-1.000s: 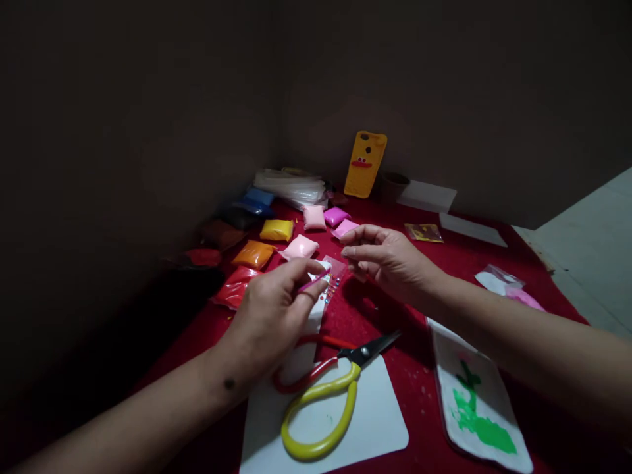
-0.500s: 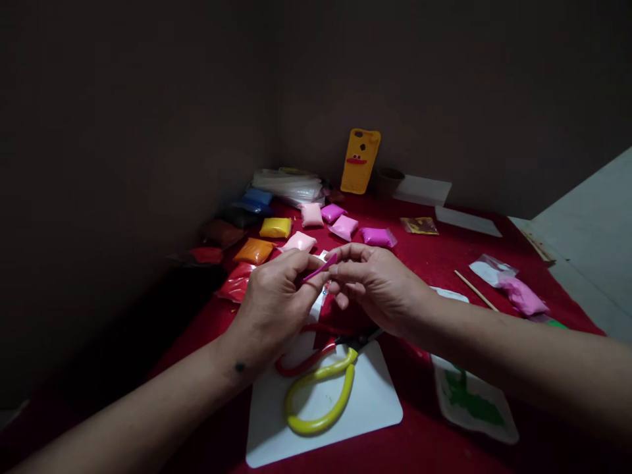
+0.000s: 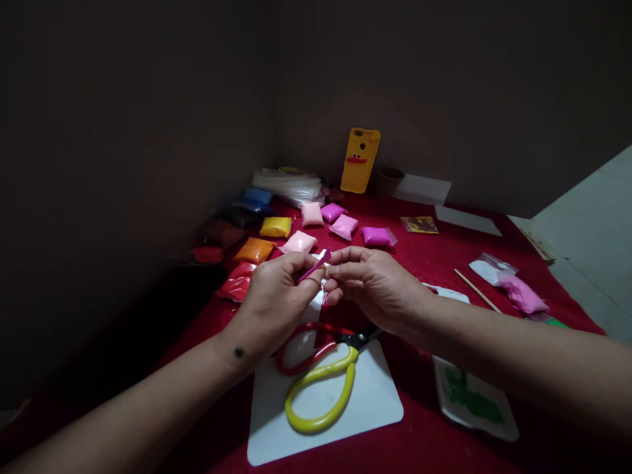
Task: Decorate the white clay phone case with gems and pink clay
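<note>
Fingertips of both hands, left hand [image 3: 276,299] and right hand [image 3: 375,286], pinch a thin pink strip [image 3: 315,265]; pulling unevenly could tear it or drop it onto the scissors [image 3: 320,382].

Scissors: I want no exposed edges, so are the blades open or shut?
Shut, apparently: the scissors lie flat on the white board, blades together.

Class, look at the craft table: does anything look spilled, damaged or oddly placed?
Nothing is clearly spilled or damaged. The scissors lie on the white board with one red and one yellow handle loop, which looks mismatched.
</note>
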Demonstrator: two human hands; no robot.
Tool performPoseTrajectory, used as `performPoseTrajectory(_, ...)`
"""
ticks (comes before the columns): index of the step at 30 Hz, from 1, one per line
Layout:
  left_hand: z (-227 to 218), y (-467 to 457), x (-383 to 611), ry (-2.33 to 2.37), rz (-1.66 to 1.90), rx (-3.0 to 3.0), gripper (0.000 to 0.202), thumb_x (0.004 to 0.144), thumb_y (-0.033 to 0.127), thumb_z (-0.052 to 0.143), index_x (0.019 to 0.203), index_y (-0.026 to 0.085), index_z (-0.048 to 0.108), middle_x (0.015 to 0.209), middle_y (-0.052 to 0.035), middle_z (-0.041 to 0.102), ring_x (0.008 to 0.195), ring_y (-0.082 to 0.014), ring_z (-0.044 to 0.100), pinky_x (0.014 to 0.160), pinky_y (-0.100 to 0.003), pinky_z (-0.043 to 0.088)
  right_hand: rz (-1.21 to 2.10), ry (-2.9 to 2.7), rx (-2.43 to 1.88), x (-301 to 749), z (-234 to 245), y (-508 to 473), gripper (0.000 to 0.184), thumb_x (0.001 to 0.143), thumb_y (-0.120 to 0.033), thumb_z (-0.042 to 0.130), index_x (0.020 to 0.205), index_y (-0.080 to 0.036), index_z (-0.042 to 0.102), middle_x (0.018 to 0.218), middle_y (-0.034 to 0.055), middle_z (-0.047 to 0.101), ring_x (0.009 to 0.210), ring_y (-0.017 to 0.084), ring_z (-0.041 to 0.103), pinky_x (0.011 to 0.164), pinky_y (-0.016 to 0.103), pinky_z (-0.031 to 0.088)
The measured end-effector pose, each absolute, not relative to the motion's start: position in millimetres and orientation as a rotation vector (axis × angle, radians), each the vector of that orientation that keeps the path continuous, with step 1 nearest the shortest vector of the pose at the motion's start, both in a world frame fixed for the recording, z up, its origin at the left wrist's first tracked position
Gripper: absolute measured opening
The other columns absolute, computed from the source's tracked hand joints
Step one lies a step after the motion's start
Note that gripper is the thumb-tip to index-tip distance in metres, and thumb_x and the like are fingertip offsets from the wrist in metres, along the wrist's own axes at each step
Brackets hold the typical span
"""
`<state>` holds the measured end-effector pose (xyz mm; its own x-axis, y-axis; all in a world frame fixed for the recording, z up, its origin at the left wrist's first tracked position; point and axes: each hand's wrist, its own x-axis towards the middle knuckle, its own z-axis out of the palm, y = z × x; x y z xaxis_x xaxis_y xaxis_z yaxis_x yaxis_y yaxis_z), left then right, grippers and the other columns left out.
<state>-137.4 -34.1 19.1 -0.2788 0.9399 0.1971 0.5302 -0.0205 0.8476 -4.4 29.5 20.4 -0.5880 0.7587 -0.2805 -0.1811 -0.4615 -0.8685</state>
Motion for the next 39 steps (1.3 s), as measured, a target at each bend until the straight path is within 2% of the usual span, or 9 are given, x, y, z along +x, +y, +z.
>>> performPoseTrajectory(7, 21.9, -32.8, -138.4, 1.712, 1.228, 1.348, 0.011, 0.078, 0.025, 0.065, 0.072, 0.017, 0.070, 0.067, 0.0010, 0.072, 0.059, -0.0114, 0.061, 0.051, -0.018, 0.043, 2.076, -1.152, -0.886, -3.9, 16.8, 31.7, 0.020, 0.068, -0.003, 0.070, 0.079, -0.014, 0.057, 0.069, 0.0024, 0.063, 0.053, 0.010, 0.060, 0.049, 0.020, 0.053)
performPoseTrajectory(12, 15.5, -33.2, -143.6, 1.595, 1.206, 1.214, 0.020, 0.081, 0.033, 0.064, 0.069, 0.017, 0.066, 0.048, 0.0051, 0.058, 0.038, -0.0063, 0.043, 0.038, -0.018, 0.032, 2.058, -1.162, -0.938, -5.5, 19.6, 29.2, 0.020, 0.071, -0.004, 0.070, 0.080, -0.015, 0.056, 0.064, 0.0019, 0.061, 0.053, 0.010, 0.058, 0.046, 0.019, 0.051)
performPoseTrajectory(15, 12.1, -31.9, -145.7, 1.564, 1.201, 1.151, 0.024, 0.079, 0.038, 0.066, 0.068, 0.017, 0.065, 0.045, 0.0058, 0.053, 0.036, -0.0051, 0.036, 0.035, -0.018, 0.028, 2.066, -1.178, -0.934, -5.2, 20.5, 28.8, 0.019, 0.072, -0.003, 0.068, 0.080, -0.015, 0.055, 0.062, 0.0016, 0.061, 0.051, 0.010, 0.058, 0.046, 0.019, 0.051)
performPoseTrajectory(21, 9.5, -28.2, -148.6, 1.606, 1.171, 1.177, 0.025, 0.075, 0.040, 0.067, 0.068, 0.016, 0.065, 0.054, 0.0016, 0.059, 0.041, -0.0073, 0.043, 0.038, -0.021, 0.032, 2.052, -1.231, -0.941, -6.3, 18.4, 29.7, 0.019, 0.072, -0.002, 0.068, 0.078, -0.015, 0.055, 0.064, -0.0001, 0.060, 0.047, 0.009, 0.058, 0.046, 0.021, 0.053)
performPoseTrajectory(26, 9.6, -30.1, -149.1, 1.738, 1.107, 1.316, 0.032, 0.079, 0.045, 0.061, 0.067, 0.016, 0.064, 0.044, 0.0062, 0.043, 0.036, -0.0071, 0.032, 0.036, -0.022, 0.025, 2.029, -1.259, -0.949, -3.1, 17.8, 32.7, 0.019, 0.072, -0.004, 0.067, 0.081, -0.016, 0.055, 0.069, -0.0011, 0.058, 0.052, 0.010, 0.059, 0.049, 0.024, 0.054)
performPoseTrajectory(29, 17.5, -27.0, -148.5, 1.843, 1.057, 1.488, 0.031, 0.084, 0.041, 0.054, 0.068, 0.016, 0.065, 0.047, 0.0060, 0.042, 0.040, -0.0079, 0.034, 0.039, -0.022, 0.027, 1.753, -1.565, -0.985, 5.6, 18.3, 42.3, 0.013, 0.074, -0.006, 0.062, 0.081, -0.016, 0.057, 0.071, -0.0005, 0.058, 0.055, 0.011, 0.057, 0.050, 0.025, 0.050)
performPoseTrajectory(32, 27.0, -13.7, -148.6, 1.977, 0.966, 1.739, 0.021, 0.083, 0.029, 0.055, 0.071, 0.016, 0.066, 0.057, 0.0028, 0.053, 0.052, -0.0108, 0.046, 0.049, -0.023, 0.034, 1.114, -2.114, -0.883, 17.2, 16.9, 53.9, 0.018, 0.074, 0.000, 0.055, 0.079, -0.016, 0.061, 0.076, 0.0027, 0.063, 0.068, 0.015, 0.058, 0.064, 0.029, 0.049)
performPoseTrajectory(35, 27.1, 7.2, -148.2, 2.089, 0.786, 1.995, 0.010, 0.082, 0.020, 0.059, 0.078, 0.015, 0.067, 0.071, -0.0011, 0.062, 0.070, -0.0155, 0.057, 0.067, -0.028, 0.044, 0.620, -2.483, -0.673, 26.7, 11.0, 59.0, 0.025, 0.073, 0.003, 0.053, 0.080, -0.017, 0.065, 0.088, 0.0078, 0.067, 0.085, 0.020, 0.059, 0.077, 0.034, 0.047)
performPoseTrajectory(39, 10.6, 28.3, -144.8, 2.207, 0.495, 2.181, 0.018, 0.090, 0.031, 0.059, 0.096, 0.014, 0.064, 0.095, -0.0047, 0.066, 0.086, -0.0183, 0.063, 0.079, -0.039, 0.052, 0.392, -2.720, -0.556, 33.2, -1.0, 55.3, 0.030, 0.079, 0.001, 0.048, 0.092, -0.017, 0.068, 0.099, 0.0116, 0.068, 0.092, 0.023, 0.057, 0.080, 0.036, 0.047)
